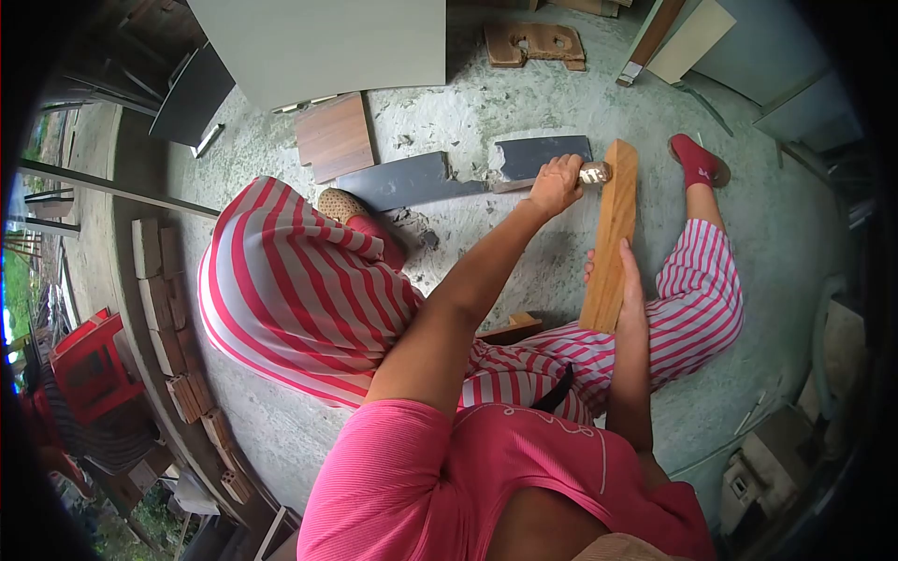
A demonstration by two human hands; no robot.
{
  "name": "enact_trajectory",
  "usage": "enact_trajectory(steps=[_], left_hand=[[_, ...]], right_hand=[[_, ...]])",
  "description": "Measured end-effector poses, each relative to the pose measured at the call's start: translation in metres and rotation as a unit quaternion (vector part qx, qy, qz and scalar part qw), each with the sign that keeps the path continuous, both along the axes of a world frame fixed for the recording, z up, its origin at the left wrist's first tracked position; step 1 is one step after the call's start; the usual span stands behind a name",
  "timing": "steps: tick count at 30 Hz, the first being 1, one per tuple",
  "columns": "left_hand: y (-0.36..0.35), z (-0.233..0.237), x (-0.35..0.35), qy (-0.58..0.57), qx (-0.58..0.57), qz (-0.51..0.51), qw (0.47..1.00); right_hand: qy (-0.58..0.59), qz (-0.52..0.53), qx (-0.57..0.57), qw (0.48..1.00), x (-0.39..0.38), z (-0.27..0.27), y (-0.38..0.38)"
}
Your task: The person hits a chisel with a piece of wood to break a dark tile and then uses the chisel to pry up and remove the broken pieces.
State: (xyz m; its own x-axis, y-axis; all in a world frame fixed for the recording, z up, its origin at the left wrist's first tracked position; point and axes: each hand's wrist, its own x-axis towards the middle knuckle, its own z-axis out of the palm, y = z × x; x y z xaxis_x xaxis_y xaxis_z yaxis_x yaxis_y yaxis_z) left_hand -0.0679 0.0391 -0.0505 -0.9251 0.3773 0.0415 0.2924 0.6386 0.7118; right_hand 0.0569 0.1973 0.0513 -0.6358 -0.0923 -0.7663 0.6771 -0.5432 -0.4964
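Note:
My left hand (558, 184) is wrapped round a short-handled tool with a mottled pale, metallic-looking end (595, 173). It resembles a brush, though I cannot make out its kind for sure. That end meets the upper part of a wooden board (613, 220), which stands tilted between my legs. Gripping the board's lower half is my right hand (631, 285), thumb along the near face and fingertips showing at the opposite edge. The board's lower end is close to my striped trousers (697, 280). Beneath my left forearm lies a small wooden piece (513, 329).
Broken dark panels (398, 182) and a brown board (334, 137) lie on the concrete floor ahead. A cut-out wooden piece (535, 45) is farther back. Bricks (159, 299) line the left side, near a red chair (94, 365). Planks (687, 42) lean at the upper right.

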Motion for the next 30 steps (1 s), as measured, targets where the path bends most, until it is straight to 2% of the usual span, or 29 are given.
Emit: enact_trajectory(steps=[3, 9, 19, 22, 24, 25, 27, 30], left_hand=[[0.005, 0.004, 0.0, 0.042, 0.033, 0.088, 0.995], [0.017, 0.018, -0.004, 0.043, 0.04, 0.047, 0.997], [0.001, 0.006, -0.003, 0.04, 0.054, 0.038, 0.997], [-0.002, 0.011, -0.001, 0.028, 0.059, 0.04, 0.997], [-0.004, 0.013, -0.001, 0.015, 0.062, 0.037, 0.997], [-0.004, 0.012, -0.001, 0.016, 0.063, 0.036, 0.997], [-0.003, 0.008, 0.0, 0.026, 0.063, 0.032, 0.997], [-0.003, 0.011, 0.001, 0.008, 0.068, 0.025, 0.997]], right_hand=[[-0.006, 0.003, -0.021, 1.0, 0.006, 0.003, -0.004], [0.005, -0.019, 0.035, 0.999, 0.005, 0.012, 0.0], [0.006, 0.005, 0.022, 1.0, 0.007, 0.001, 0.0], [0.021, -0.022, 0.076, 0.997, 0.007, 0.005, 0.007], [0.112, -0.108, 0.148, 0.977, 0.005, 0.01, 0.016], [0.112, -0.11, 0.148, 0.976, 0.002, 0.021, 0.015], [0.149, -0.197, 0.192, 0.95, -0.007, 0.05, 0.016], [0.158, -0.22, 0.209, 0.94, -0.013, 0.056, 0.018]])
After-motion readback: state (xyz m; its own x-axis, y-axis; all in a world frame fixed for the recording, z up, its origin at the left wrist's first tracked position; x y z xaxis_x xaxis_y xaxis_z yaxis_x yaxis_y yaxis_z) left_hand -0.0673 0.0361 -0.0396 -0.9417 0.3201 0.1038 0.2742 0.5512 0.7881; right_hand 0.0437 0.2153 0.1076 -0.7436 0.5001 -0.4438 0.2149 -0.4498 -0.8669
